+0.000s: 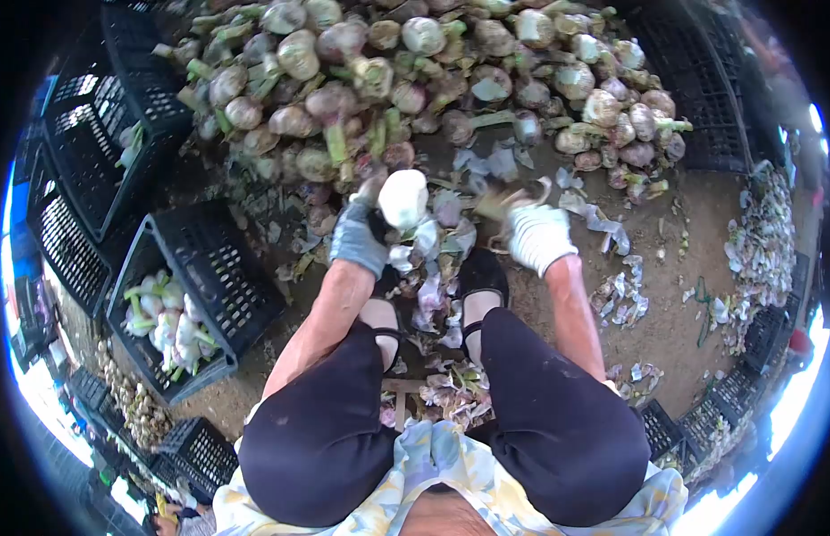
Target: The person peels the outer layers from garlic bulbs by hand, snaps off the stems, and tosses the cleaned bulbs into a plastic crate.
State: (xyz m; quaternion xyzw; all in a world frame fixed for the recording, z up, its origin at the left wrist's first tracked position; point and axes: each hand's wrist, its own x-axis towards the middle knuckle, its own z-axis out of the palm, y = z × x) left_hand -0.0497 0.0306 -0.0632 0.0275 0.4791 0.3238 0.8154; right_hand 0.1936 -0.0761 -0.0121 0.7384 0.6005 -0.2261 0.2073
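Note:
My left hand (361,234), in a grey glove, is closed round a white peeled garlic bulb (403,199) just in front of my feet. My right hand (536,234), in a white glove, is off to the right and smeared by motion. By its fingers is a blurred brownish shape (500,204); whether the fingers grip it I cannot make out. Beyond both hands lies a big heap of unpeeled garlic bulbs (335,103) with dirty skins and green stem stubs. Pale loose garlic skins (428,295) lie on the ground between my shoes.
A black plastic crate (223,259) at left holds trimmed white garlic (169,322). More dark crates (98,134) stand behind it, and another crate (701,80) is at far right. Heaped skins (768,241) line the right side; a person (187,521) is at bottom left.

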